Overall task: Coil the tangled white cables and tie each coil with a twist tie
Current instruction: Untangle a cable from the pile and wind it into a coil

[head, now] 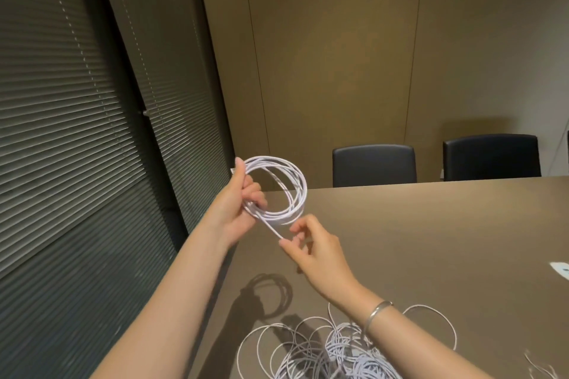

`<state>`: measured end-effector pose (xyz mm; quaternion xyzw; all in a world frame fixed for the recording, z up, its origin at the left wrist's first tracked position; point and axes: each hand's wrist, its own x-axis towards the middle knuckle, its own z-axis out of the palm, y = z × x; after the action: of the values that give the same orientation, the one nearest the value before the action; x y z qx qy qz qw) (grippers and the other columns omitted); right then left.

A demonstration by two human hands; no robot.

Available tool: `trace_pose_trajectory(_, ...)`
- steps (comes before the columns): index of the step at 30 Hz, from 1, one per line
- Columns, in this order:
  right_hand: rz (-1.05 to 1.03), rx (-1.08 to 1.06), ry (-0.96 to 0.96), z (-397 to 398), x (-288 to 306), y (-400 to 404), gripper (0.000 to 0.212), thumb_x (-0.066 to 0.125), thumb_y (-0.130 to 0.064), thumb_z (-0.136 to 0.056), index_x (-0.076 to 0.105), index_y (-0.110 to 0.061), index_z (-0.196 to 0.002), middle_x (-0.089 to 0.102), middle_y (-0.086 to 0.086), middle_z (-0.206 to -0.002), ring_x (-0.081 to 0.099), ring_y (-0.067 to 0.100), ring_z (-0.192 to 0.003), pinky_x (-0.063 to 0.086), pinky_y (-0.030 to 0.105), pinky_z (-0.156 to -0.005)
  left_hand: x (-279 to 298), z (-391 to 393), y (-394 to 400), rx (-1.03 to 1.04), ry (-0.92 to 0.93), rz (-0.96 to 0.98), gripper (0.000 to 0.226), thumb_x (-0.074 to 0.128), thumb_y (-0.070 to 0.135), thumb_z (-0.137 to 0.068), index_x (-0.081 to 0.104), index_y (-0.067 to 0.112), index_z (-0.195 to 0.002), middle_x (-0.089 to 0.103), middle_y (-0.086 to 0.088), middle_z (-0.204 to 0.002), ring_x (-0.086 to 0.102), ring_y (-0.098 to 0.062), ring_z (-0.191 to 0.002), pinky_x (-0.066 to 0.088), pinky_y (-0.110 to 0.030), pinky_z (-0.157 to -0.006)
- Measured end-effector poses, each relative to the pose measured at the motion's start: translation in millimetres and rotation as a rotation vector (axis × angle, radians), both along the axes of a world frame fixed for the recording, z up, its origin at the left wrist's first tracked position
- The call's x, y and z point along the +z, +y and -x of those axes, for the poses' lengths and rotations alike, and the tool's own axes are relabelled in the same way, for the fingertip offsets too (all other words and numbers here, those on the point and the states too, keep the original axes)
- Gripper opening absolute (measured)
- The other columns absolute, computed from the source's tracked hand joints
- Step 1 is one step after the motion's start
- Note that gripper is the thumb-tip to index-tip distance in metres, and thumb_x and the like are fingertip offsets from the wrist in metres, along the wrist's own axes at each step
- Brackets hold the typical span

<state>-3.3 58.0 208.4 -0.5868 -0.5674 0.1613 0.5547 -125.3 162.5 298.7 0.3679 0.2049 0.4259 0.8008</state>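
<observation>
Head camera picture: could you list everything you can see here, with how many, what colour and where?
coiled cable: one, white, held in the air above the table's far-left corner
tangled cables: a heap, count unclear, white, on the table's near edge
table: one, brown, filling the right half
chairs: two, black, behind the table's far edge
blinds: dark grey, along the left
wall panels: tan, at the back
white item: one, at the right edge, cut off
bracelet: one, silver, on the right wrist
left hand: grips the coil
right hand: pinches the coil's loose end

A brown table (431, 240) carries a tangled heap of white cables (338, 351).
</observation>
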Motion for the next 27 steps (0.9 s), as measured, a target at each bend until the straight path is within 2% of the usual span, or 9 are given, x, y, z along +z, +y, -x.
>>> trace_pose_trajectory(3,0.169,0.084,-0.024,-25,-19,-2,0.011,0.066,-0.031,-0.088,0.061,-0.022,-0.084,0.060,-0.001,-0.070,0.051,0.006,-0.048,0.045,0.025,-0.051,7,17,14,-0.051,-0.029,0.033,0.046,0.046,0.053,-0.095,0.033,0.022,-0.064,0.024,0.010,-0.042,0.026,-0.004,-0.028,0.020,-0.013,-0.030)
trace_pose_trajectory(6,0.401,0.231,0.197,-51,-33,-8,0.025,0.060,-0.025,-0.094,0.063,-0.010,-0.074,0.057,0.003,-0.059,0.049,0.011,-0.043,0.040,0.020,-0.045,11,34,25,-0.076,-0.019,0.076,0.046,0.048,0.052,-0.095,0.037,0.021,-0.063,0.024,0.010,-0.040,0.026,-0.006,-0.025,0.015,-0.014,-0.028)
trace_pose_trajectory(10,0.609,0.228,0.403,-90,-47,-20,0.033,0.060,-0.030,-0.092,0.062,-0.010,-0.066,0.064,0.011,-0.068,0.064,0.020,-0.066,0.048,0.029,-0.068,18,53,36,-0.061,0.002,0.069,0.046,0.049,0.051,-0.094,0.039,0.020,-0.061,0.025,0.009,-0.039,0.026,-0.007,-0.025,0.014,-0.016,-0.028)
trace_pose_trajectory(12,0.648,0.193,0.493,-106,-56,-25,0.035,0.063,-0.036,-0.087,0.056,-0.013,-0.062,0.066,0.014,-0.075,0.063,0.023,-0.075,0.047,0.031,-0.073,22,62,40,-0.033,-0.009,0.069,0.047,0.049,0.051,-0.092,0.040,0.020,-0.058,0.025,0.008,-0.038,0.027,-0.007,-0.024,0.016,-0.018,-0.027)
trace_pose_trajectory(14,0.639,0.149,0.717,-118,-63,-25,0.037,0.063,-0.041,-0.081,0.051,-0.014,-0.060,0.054,0.010,-0.060,0.057,0.025,-0.061,0.047,0.033,-0.069,26,68,42,0.016,-0.012,0.067,0.048,0.049,0.051,-0.093,0.040,0.020,-0.058,0.025,0.009,-0.039,0.026,-0.007,-0.024,0.016,-0.019,-0.027)
trace_pose_trajectory(16,0.594,0.072,0.872,-122,-63,-23,0.037,0.061,-0.041,-0.082,0.046,-0.016,-0.059,0.033,-0.001,-0.049,0.038,0.016,-0.041,0.045,0.029,-0.056,25,68,42,0.063,0.030,0.045,0.047,0.049,0.051,-0.095,0.038,0.021,-0.061,0.024,0.011,-0.040,0.025,-0.006,-0.025,0.014,-0.016,-0.027)
trace_pose_trajectory(19,0.473,-0.022,0.969,-115,-48,-9,0.028,0.050,-0.025,-0.097,0.047,-0.015,-0.071,0.028,-0.007,-0.044,0.023,0.007,-0.033,0.033,0.019,-0.037,16,60,41,0.110,0.149,-0.035,0.046,0.050,0.052,-0.095,0.038,0.021,-0.063,0.025,0.011,-0.040,0.022,-0.004,-0.027,0.013,-0.014,-0.028)
trace_pose_trajectory(23,0.279,-0.081,0.933,-86,-1,7,0.021,0.036,-0.001,-0.097,0.057,-0.004,-0.093,0.033,0.000,-0.055,0.025,0.011,-0.043,0.024,0.019,-0.038,5,43,35,0.094,0.271,-0.094,0.047,0.052,0.052,-0.094,0.034,0.022,-0.063,0.022,0.009,-0.040,0.018,-0.003,-0.029,0.013,-0.015,-0.028)
trace_pose_trajectory(27,0.161,-0.023,0.775,-47,37,6,0.028,0.040,0.003,-0.095,0.063,-0.007,-0.108,0.047,0.004,-0.068,0.039,0.012,-0.048,0.040,0.022,-0.042,-2,27,26,0.051,0.324,-0.149,0.045,0.050,0.047,-0.098,0.034,0.020,-0.065,0.023,0.008,-0.042,0.018,-0.004,-0.030,0.015,-0.016,-0.028)
